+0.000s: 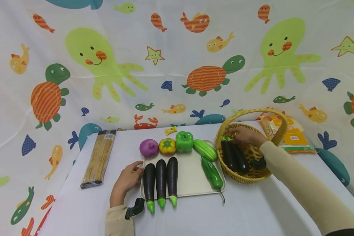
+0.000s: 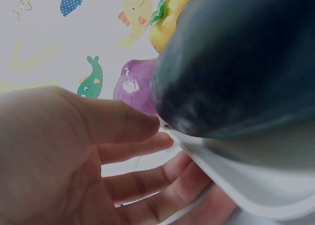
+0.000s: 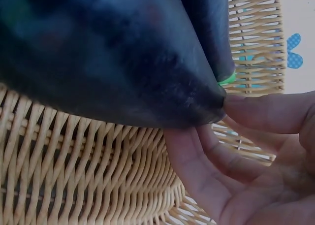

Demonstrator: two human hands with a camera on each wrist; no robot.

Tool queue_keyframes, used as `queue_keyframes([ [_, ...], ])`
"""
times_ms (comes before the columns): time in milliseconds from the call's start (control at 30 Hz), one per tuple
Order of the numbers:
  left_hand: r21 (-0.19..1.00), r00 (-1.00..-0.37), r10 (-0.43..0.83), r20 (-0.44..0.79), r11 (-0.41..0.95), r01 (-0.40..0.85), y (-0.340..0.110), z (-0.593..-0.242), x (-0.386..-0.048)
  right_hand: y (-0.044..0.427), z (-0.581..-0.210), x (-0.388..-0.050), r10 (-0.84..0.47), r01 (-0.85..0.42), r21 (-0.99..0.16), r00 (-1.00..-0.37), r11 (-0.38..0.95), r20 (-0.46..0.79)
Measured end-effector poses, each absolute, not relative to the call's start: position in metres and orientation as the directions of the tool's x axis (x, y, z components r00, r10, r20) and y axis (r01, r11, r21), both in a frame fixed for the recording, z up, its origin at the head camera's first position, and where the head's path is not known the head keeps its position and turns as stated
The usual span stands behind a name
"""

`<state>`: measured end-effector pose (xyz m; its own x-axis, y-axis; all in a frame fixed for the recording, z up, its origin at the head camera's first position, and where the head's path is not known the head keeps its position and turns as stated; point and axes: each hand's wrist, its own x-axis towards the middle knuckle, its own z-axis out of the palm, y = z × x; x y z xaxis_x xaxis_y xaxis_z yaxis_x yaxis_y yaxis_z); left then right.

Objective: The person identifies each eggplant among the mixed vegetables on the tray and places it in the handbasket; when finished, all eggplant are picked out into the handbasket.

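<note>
The head view is bright and evenly lit, with a soft shadow on the white table (image 1: pixel 206 218) below the right sleeve (image 1: pixel 306 191), while the left wrist view washes out the backdrop (image 2: pixel 44 52), shows glare on the purple vegetable (image 2: pixel 135 89) and blurs the near eggplant (image 2: pixel 241 62), and the right wrist view looks dimmer.
</note>
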<state>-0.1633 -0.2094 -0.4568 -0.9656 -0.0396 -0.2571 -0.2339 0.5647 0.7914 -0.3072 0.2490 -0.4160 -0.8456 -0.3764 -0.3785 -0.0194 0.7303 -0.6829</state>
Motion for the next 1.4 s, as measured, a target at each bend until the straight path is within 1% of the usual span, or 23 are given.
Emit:
queue_keyframes([
  [200, 0.788, -0.966, -0.04, -0.254, 0.57, -0.231, -0.2097, -0.4578, -0.1637, 0.2486, -0.4119, -0.3061, -0.388, -0.053, -0.646, -0.835, 0.762, -0.39],
  [433, 0.789, -0.966, -0.041, -0.255, 0.569, -0.232, -0.2103, -0.4582, -0.1632, 0.2474, -0.4105, -0.3047, -0.353, 0.02, -0.62, -0.807, 0.784, -0.473],
  [533, 0.791, -0.966, -0.04, -0.256, 0.566, -0.233, -0.2101, -0.4584, -0.163, 0.2467, -0.4115, -0.3047, -0.325, 0.05, -0.621, -0.818, 0.782, -0.475],
  [667, 0.789, -0.965, -0.041, -0.259, 0.567, -0.236, -0.2098, -0.4584, -0.1628, 0.2477, -0.4139, -0.3057, -0.313, 0.058, -0.623, -0.826, 0.78, -0.469],
  [1167, 0.786, -0.967, -0.04, -0.25, 0.576, -0.227, -0.2112, -0.4585, -0.1626, 0.2483, -0.4138, -0.3035, -0.318, 0.049, -0.606, -0.816, 0.794, -0.482],
  [1400, 0.785, -0.968, -0.042, -0.247, 0.577, -0.226, -0.2108, -0.4583, -0.1621, 0.2498, -0.4154, -0.3036, -0.329, 0.047, -0.618, -0.813, 0.785, -0.48],
])
